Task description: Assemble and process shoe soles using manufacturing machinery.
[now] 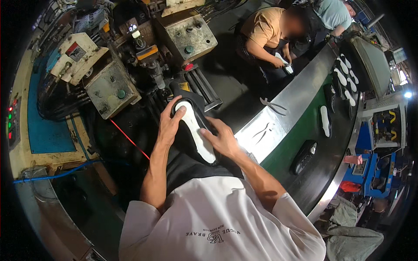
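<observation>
In front of my body I hold a black shoe upper (pixel 202 114) with its underside facing up. A white insole board (pixel 193 126) covers most of that underside. My left hand (pixel 169 124) grips the far-left edge, its thumb pressed on the white board. Along the right edge, my right hand (pixel 223 138) has its thumb on the board and its fingers at the black side. Just beyond the shoe stands a worn machine with a metal clamp head (pixel 159 76).
Pliers (pixel 273 106) lie on a steel ledge (pixel 300 89) to the right, near a second thin-handled tool (pixel 262 132). Behind it, a green-and-black conveyor (pixel 283 156) carries a dark shoe (pixel 304 156) and several white-soled pieces (pixel 325 121). A co-worker (pixel 265 32) handles another shoe.
</observation>
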`<act>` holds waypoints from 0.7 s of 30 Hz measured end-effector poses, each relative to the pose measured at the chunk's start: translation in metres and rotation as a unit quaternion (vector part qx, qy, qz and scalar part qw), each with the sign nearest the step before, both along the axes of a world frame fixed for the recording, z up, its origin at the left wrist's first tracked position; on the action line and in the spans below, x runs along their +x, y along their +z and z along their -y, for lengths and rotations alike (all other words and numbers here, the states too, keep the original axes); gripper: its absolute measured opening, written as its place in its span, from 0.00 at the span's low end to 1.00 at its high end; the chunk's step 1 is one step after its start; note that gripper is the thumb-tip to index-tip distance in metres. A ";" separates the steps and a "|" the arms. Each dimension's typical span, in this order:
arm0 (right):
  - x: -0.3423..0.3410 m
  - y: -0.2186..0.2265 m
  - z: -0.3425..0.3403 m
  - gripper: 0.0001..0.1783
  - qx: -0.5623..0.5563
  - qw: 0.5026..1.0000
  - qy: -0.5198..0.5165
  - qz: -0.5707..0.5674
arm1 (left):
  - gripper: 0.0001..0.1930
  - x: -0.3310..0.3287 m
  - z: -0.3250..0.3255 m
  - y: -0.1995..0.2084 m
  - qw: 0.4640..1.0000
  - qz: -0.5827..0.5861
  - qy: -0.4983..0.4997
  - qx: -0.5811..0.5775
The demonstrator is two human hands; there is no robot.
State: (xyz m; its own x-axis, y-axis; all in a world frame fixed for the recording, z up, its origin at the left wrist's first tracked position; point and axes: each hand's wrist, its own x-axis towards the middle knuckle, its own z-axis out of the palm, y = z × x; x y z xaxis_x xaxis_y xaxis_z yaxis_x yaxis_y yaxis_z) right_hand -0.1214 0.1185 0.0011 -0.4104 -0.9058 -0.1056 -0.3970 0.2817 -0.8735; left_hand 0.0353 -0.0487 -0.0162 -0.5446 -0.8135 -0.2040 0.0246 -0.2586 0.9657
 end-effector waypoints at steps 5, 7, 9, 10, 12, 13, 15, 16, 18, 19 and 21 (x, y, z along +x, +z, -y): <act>-0.010 0.010 0.069 0.41 -0.063 0.995 0.041 -0.071 | 0.29 -0.002 0.000 -0.006 1.000 -0.003 0.003 -0.021; -0.023 0.013 0.078 0.39 -0.041 0.995 0.066 -0.062 | 0.31 0.002 0.006 -0.008 0.999 -0.029 0.009 -0.018; -0.037 0.021 0.082 0.37 0.008 0.992 0.115 0.042 | 0.32 0.005 0.012 -0.006 0.999 -0.040 -0.016 0.003; -0.045 0.016 0.084 0.35 0.006 0.990 0.140 0.024 | 0.34 0.007 0.016 -0.003 0.998 -0.051 -0.044 0.022; -0.058 0.011 0.086 0.35 0.006 0.984 0.171 0.044 | 0.36 0.010 0.022 0.001 0.995 -0.070 -0.065 0.018; -0.065 0.011 0.085 0.35 0.012 0.978 0.200 0.066 | 0.37 0.011 0.025 0.002 0.992 -0.086 -0.087 0.019; -0.069 0.016 0.084 0.36 0.014 0.971 0.230 0.068 | 0.40 0.015 0.026 0.003 0.991 -0.084 -0.107 0.010; -0.069 0.004 0.080 0.36 -0.006 0.975 0.216 0.054 | 0.40 0.013 0.027 0.001 0.992 -0.046 -0.112 -0.043; -0.055 -0.002 0.077 0.36 0.010 0.981 0.181 0.067 | 0.36 0.014 0.028 -0.004 0.994 -0.029 -0.094 -0.047; -0.046 -0.006 0.077 0.37 0.018 0.985 0.150 0.083 | 0.31 0.011 0.027 -0.007 0.997 -0.027 -0.075 -0.018; -0.024 -0.004 0.074 0.43 -0.044 0.992 0.111 0.046 | 0.26 0.001 0.026 -0.008 0.995 0.031 -0.065 -0.070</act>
State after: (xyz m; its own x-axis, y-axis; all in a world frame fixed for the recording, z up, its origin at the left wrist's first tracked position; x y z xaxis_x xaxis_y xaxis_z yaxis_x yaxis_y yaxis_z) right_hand -0.1455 0.0445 -0.0033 -0.1922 -0.9801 -0.0502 -0.3582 0.1177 -0.9262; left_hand 0.0365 -0.0746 -0.0238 -0.6371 -0.7597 -0.1302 -0.0603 -0.1193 0.9910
